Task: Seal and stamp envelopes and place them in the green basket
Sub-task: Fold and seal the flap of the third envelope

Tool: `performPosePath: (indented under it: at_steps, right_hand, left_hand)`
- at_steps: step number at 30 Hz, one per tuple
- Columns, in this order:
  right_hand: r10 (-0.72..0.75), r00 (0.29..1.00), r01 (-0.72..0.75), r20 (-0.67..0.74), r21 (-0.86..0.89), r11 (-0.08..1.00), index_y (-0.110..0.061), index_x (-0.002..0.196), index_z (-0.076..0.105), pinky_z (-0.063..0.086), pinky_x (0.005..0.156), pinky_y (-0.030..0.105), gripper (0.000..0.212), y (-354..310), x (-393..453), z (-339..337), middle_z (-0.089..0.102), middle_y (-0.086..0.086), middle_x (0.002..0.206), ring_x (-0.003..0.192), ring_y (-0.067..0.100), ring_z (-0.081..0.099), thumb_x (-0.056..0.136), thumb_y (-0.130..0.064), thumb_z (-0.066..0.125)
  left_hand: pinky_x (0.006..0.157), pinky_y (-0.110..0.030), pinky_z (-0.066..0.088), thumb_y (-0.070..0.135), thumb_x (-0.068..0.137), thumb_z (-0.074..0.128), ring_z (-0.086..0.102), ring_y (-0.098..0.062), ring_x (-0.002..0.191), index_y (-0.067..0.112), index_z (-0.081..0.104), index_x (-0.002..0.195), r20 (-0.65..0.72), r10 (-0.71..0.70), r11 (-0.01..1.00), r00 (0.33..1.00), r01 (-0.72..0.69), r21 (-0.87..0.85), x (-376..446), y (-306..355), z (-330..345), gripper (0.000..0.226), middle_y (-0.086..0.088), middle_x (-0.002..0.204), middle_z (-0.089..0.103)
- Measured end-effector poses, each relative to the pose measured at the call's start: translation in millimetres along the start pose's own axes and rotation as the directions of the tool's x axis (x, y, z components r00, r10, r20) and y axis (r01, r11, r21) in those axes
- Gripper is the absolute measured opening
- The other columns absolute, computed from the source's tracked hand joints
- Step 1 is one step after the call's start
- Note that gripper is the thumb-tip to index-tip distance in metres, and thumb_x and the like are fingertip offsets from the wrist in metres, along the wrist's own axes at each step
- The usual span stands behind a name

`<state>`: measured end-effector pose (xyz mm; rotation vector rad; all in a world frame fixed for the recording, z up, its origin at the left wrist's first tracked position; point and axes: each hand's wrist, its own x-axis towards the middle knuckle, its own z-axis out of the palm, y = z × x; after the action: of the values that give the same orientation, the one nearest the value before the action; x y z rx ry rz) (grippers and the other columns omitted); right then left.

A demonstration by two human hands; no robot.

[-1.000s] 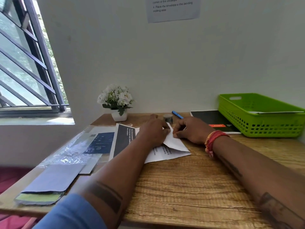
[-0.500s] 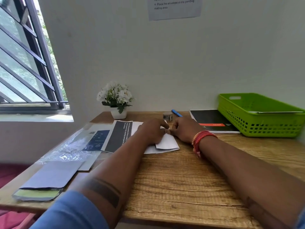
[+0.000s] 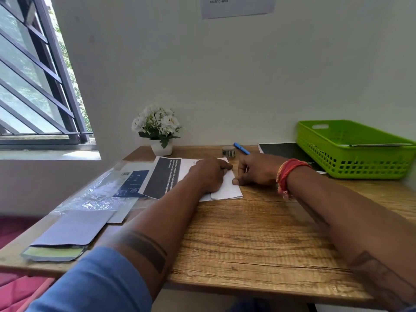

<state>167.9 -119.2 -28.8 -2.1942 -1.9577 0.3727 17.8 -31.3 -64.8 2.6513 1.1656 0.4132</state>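
Envelope [image 3: 227, 188]: one, under two hands; basket [image 3: 351, 163]: one.

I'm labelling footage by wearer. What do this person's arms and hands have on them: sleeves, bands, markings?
The left arm has a blue sleeve pushed up near the elbow and a dark tattooed band across the forearm. The right wrist carries red and orange thread bracelets, and the right forearm shows a dark tattoo nearer the elbow. Both hands are bare; no rings are visible.
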Motion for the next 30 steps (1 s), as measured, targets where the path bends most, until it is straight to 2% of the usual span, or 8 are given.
performPosePath:
  at_steps: [7,11,13,15,16,19,25,30]
  right_hand:
    - [-0.015,0.988,0.018,0.154,-0.021,1.0,-0.033,0.093,0.065,0.042,0.069,0.027,0.028,1.3,-5.6,-9.2,0.064,-0.008,0.098,0.092,0.009,0.056,0.079,-0.054,0.075]
    - [-0.023,0.972,0.025,0.236,-0.006,1.0,-0.039,0.098,0.062,0.044,0.077,0.031,0.044,7.3,-11.0,-14.3,0.062,-0.011,0.102,0.098,0.01,0.055,0.066,-0.061,0.082]
    - [-0.088,0.986,0.069,0.145,0.127,0.99,-0.039,0.098,0.064,0.043,0.074,0.028,0.038,16.7,-13.3,-8.7,0.063,-0.014,0.094,0.092,0.007,0.058,0.071,-0.058,0.08]
    - [-0.141,0.989,0.147,-0.043,0.268,0.952,-0.038,0.098,0.066,0.042,0.071,0.022,0.016,22.8,-15.7,0.4,0.065,-0.016,0.087,0.084,0.004,0.06,0.086,-0.045,0.073]
    - [-0.163,0.981,0.186,-0.109,0.25,0.95,-0.041,0.1,0.068,0.042,0.072,0.02,0.008,24.2,-16.6,3.4,0.064,-0.018,0.09,0.085,0.002,0.059,0.091,-0.039,0.068]
    - [-0.218,0.958,0.227,-0.184,0.029,0.973,-0.045,0.11,0.071,0.035,0.086,0.018,0.021,21.0,-11.1,12.9,0.061,-0.021,0.115,0.105,0.001,0.053,0.098,-0.032,0.059]
    - [-0.14,0.959,0.117,-0.246,-0.105,0.987,-0.038,0.125,0.068,0.036,0.1,0.023,0.033,10.8,14.0,18.9,0.056,-0.004,0.144,0.128,0.019,0.053,0.101,-0.021,0.052]
    - [-0.1,0.973,0.053,-0.209,-0.219,0.974,-0.039,0.136,0.059,0.038,0.085,0.023,0.045,3.9,36.6,19.0,0.058,0.002,0.139,0.115,0.021,0.059,0.101,-0.015,0.044]
  left_hand:
    - [0.111,-0.047,0.04,0.028,0.105,0.043,0.047,-0.025,0.136,0.038,0.059,0.138,-0.005,-0.003,1.0,1.0,0.003,0.004,-1.8,1.0,-0.4,0.038,0.001,0.15,0.053]
    - [0.111,-0.047,0.04,0.027,0.105,0.044,0.048,-0.025,0.135,0.038,0.059,0.138,-0.008,-0.001,1.0,1.0,0.001,0.011,-2.5,1.8,-0.6,0.038,0.001,0.15,0.053]
    - [0.11,-0.047,0.041,0.026,0.105,0.044,0.049,-0.025,0.134,0.038,0.059,0.138,-0.011,0.0,1.0,1.0,0.0,0.015,-2.8,1.7,0.0,0.038,0.0,0.149,0.053]
    - [0.11,-0.047,0.04,0.028,0.105,0.044,0.048,-0.025,0.134,0.036,0.058,0.139,-0.022,-0.014,1.0,1.0,0.015,0.022,-2.7,1.6,0.5,0.037,-0.002,0.15,0.052]
    - [0.11,-0.048,0.04,0.03,0.105,0.044,0.048,-0.025,0.134,0.034,0.057,0.139,-0.027,-0.022,0.999,0.999,0.023,0.027,-2.4,1.4,0.4,0.037,-0.002,0.15,0.051]
    - [0.11,-0.048,0.04,0.026,0.105,0.044,0.048,-0.027,0.134,0.031,0.056,0.141,-0.026,-0.028,0.999,0.999,0.029,0.043,-2.4,1.7,0.6,0.038,-0.004,0.15,0.051]
    - [0.111,-0.048,0.04,0.021,0.103,0.045,0.047,-0.027,0.136,0.03,0.055,0.142,-0.024,-0.04,0.999,0.999,0.041,0.035,-4.6,1.4,0.8,0.041,-0.002,0.151,0.049]
    - [0.106,-0.046,0.044,0.023,0.102,0.048,0.054,-0.025,0.124,0.027,0.056,0.133,-0.035,-0.069,0.998,0.997,0.068,-0.011,-7.0,0.9,0.1,0.032,-0.003,0.138,0.059]
